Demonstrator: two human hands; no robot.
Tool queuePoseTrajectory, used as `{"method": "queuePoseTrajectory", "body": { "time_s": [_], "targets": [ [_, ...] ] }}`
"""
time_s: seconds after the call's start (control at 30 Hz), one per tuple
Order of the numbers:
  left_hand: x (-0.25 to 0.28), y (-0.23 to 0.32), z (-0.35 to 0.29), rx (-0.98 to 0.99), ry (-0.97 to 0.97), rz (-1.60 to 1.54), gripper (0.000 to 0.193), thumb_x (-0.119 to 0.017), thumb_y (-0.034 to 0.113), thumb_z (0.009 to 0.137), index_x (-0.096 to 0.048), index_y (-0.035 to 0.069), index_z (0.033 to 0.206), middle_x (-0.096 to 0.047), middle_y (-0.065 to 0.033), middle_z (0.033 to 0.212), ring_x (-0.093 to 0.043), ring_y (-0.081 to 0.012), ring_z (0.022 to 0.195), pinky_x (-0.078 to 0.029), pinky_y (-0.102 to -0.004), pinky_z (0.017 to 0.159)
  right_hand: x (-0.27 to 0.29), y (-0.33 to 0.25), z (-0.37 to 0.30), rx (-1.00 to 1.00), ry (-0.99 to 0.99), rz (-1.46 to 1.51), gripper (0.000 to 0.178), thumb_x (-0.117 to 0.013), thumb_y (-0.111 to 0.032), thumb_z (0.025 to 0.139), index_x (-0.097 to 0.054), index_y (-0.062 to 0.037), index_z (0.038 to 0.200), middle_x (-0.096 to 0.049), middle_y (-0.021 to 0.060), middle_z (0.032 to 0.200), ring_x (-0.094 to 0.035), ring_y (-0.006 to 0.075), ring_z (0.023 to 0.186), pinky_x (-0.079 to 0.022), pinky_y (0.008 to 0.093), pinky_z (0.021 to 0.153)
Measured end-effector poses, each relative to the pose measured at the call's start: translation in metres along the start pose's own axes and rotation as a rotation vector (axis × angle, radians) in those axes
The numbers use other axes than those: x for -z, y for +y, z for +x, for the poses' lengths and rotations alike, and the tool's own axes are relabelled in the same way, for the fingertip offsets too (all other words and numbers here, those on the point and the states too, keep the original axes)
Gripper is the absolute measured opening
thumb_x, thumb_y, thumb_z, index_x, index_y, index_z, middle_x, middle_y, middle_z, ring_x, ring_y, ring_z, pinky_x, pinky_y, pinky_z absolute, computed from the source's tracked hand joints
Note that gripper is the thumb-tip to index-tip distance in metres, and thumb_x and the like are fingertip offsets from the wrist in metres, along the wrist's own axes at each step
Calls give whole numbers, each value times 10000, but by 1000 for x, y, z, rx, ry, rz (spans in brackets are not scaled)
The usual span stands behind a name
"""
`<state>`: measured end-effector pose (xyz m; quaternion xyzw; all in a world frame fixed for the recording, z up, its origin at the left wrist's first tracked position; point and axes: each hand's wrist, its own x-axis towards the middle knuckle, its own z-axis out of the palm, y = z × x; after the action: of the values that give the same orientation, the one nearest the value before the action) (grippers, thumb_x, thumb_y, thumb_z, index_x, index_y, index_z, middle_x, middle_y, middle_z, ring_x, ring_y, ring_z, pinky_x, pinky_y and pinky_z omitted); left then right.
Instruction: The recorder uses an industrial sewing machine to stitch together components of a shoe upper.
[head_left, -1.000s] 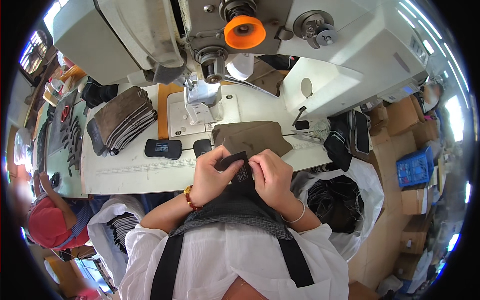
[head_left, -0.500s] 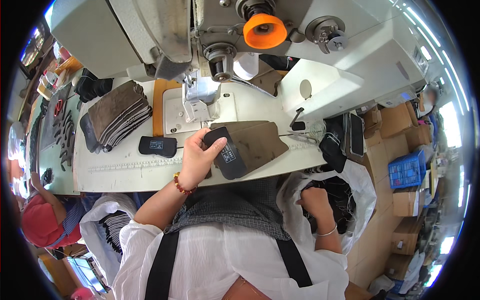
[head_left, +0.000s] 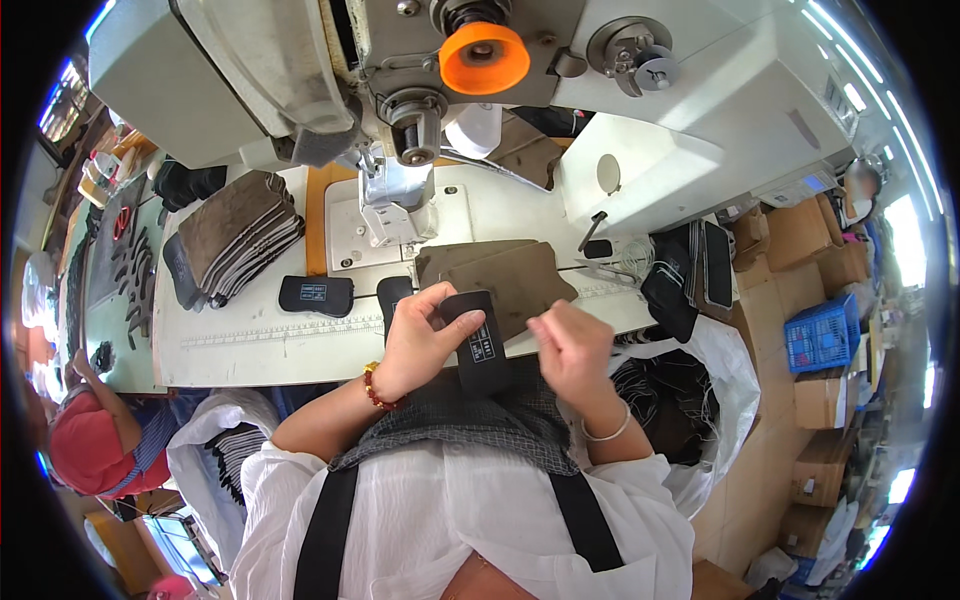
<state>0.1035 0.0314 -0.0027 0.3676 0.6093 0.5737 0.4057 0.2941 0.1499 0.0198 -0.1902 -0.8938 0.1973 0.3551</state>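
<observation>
My left hand point(head_left: 425, 345) pinches a black fabric piece point(head_left: 484, 350) between thumb and fingers. The piece is long with rounded corners, carries white print, and hangs over the table's front edge. Just right of it is my right hand point(head_left: 575, 350), fingers curled together; whatever may be in them cannot be made out. Behind both hands, flat brown fabric pieces point(head_left: 520, 275) overlap on the table. A second black piece point(head_left: 393, 296) lies partly under my left hand, and a printed black piece point(head_left: 316, 296) rests farther left.
A sewing machine point(head_left: 397, 190) stands over the white table point(head_left: 240, 350). A stack of brown fabric point(head_left: 235, 225) sits left, dark pieces point(head_left: 668, 285) right. White sacks point(head_left: 735, 375) of cut fabric flank my lap. Another person point(head_left: 95, 440) is at far left.
My right hand has come up out of the right sack to beside my left. My left hand has moved slightly right and nearer to me with the black piece, turning it more upright.
</observation>
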Motion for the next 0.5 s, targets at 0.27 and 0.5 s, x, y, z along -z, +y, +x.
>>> {"method": "queuePoseTrajectory", "body": {
  "time_s": [0.27,0.5],
  "targets": [
    [-13,-1,-4,78,-215,-168,128,-736,117,992,-728,-10,1008,-683,35,816,-577,-2,730,-465,-203,618,4,-8,-9,-75,-41,60,273,-786,-163,896,-555,-60,793,-552,78,734,-597,280,613,-451,388,539],
    [-15,5,-11,-35,-145,36,146,-755,133,975,-703,1,942,-658,28,751,-552,-7,678,-447,-223,576,13,1,-13,-189,21,-16,173,-754,-144,924,-613,-55,875,-590,93,777,-627,291,636,-474,376,552]
  ]
}}
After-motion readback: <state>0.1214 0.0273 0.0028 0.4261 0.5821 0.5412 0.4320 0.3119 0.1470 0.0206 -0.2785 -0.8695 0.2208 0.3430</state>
